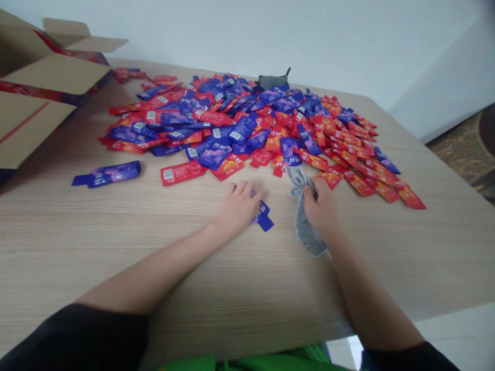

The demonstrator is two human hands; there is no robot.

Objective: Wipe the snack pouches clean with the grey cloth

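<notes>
A grey cloth (307, 232) is in the right hand (320, 203), over the near middle of the counter (116, 247). It looks soft, with a paler edging; its upper end is bunched into small folds, and the rest falls as a wider flap toward 5 o'clock. The right fingers are clamped on it, thumb on top.

At 9 o'clock from the cloth, the left hand (240, 206) covers a pouch (265, 216) on the counter. What shows is shiny blue with a violet patch and white lettering, narrowing to a plain tab that points to 5 o'clock. The left fingers are bent, fairly close together; whether they grip the pouch, I cannot tell.

A heap (232, 113) of red and blue pouches spreads from 10 to 2 o'clock, its near edge just beyond the cloth. Between 9 and 10 o'clock, a red pouch (183, 172) lies before the heap, and farther out a blue one (114, 174) lies apart. An open carton (46, 77) stands at 10 o'clock. Near 12, something dark grey (274, 81) rests at the heap's far edge.
</notes>
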